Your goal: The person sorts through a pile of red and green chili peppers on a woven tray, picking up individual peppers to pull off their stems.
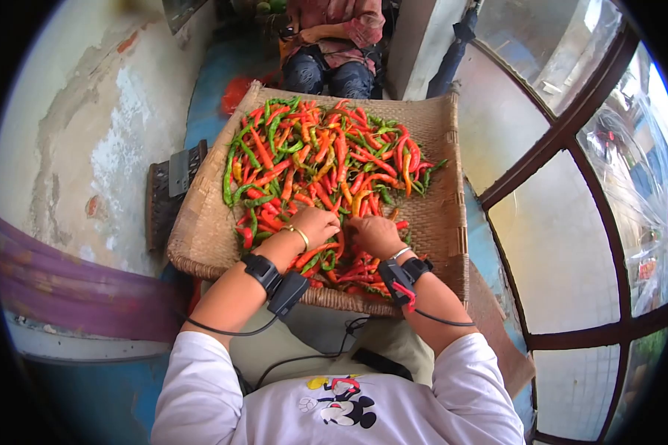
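Red, orange and green chili peppers (319,159) lie heaped in a large woven tray (200,215) that rests in front of me. My left hand (313,225), with a gold bangle at the wrist, is closed over the near part of the heap, its fingertips pinched together. What they pinch is hidden. Close beside it, my right hand (378,236) has its fingers curled around an orange chili pepper (359,200), whose upper part sticks out past the fingers. More chili peppers lie under and between both hands.
Across the tray sits another person (338,33) in a red patterned top. A cleaver-like blade (179,174) lies on a dark wooden piece left of the tray. The peeling wall (119,126) stands at left, a framed window (571,252) at right.
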The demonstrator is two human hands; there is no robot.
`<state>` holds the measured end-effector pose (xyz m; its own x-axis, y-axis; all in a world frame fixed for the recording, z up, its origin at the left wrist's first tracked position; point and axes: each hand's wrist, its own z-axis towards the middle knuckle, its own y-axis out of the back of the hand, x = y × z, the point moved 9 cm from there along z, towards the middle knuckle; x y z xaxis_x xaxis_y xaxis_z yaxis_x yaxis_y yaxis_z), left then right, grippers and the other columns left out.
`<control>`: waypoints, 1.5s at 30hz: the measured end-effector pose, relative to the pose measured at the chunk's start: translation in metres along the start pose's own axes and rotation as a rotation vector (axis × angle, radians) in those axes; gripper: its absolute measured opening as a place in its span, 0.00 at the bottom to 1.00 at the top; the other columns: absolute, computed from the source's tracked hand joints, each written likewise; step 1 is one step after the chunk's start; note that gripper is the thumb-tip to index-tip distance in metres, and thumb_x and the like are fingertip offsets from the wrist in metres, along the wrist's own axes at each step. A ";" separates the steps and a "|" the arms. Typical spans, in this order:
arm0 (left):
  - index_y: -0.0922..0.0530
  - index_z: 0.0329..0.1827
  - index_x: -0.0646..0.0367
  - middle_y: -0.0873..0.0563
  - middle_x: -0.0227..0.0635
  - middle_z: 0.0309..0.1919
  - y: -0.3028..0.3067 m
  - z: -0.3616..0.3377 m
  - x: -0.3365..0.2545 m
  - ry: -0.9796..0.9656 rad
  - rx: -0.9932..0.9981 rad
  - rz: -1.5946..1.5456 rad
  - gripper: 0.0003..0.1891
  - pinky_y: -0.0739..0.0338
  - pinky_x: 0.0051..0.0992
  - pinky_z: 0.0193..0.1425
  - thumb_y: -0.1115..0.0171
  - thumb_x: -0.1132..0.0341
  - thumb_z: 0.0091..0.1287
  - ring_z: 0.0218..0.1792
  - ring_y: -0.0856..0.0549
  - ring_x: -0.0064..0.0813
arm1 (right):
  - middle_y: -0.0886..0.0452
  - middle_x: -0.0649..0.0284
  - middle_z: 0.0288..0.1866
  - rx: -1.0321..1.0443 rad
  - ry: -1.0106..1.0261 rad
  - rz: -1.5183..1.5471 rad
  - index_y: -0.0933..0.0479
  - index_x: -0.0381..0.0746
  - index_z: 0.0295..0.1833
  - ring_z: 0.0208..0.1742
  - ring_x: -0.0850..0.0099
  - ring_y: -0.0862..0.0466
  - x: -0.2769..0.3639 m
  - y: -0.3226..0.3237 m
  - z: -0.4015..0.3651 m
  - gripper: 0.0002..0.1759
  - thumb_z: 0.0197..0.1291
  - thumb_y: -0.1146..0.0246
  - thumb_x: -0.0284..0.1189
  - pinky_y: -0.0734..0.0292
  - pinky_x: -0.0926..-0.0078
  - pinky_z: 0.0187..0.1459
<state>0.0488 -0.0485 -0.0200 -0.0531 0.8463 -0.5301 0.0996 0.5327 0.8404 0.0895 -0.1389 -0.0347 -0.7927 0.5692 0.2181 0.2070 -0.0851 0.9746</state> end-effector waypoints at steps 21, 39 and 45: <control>0.27 0.37 0.64 0.21 0.31 0.25 0.005 0.013 0.034 0.070 -0.268 -0.701 0.18 0.28 0.20 0.31 0.52 0.55 0.67 0.24 0.23 0.19 | 0.25 0.62 0.28 -0.252 0.422 0.148 0.25 0.43 0.30 0.30 0.62 0.22 0.070 0.038 -0.013 0.03 0.46 0.41 0.26 0.26 0.65 0.27; 0.27 0.31 0.62 0.22 0.29 0.22 0.002 0.005 -0.010 -0.112 0.000 -0.873 0.15 0.28 0.19 0.30 0.53 0.58 0.68 0.24 0.23 0.17 | 0.27 0.67 0.21 -0.197 -0.285 1.915 0.28 0.38 0.39 0.18 0.79 0.29 -0.003 0.010 -0.002 0.07 0.61 0.45 0.30 0.32 0.81 0.20; 0.27 0.32 0.62 0.22 0.28 0.21 0.000 0.006 -0.005 -0.067 -0.002 -0.835 0.14 0.27 0.19 0.31 0.52 0.59 0.68 0.24 0.23 0.17 | 0.26 0.68 0.24 -0.108 -0.216 1.882 0.27 0.39 0.39 0.22 0.80 0.28 -0.001 0.008 0.002 0.05 0.60 0.44 0.29 0.30 0.83 0.25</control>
<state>0.0548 -0.0525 -0.0183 -0.0495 0.1715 -0.9839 0.0523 0.9842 0.1689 0.0936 -0.1390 -0.0269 0.4660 -0.2339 0.8533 0.5588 -0.6700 -0.4888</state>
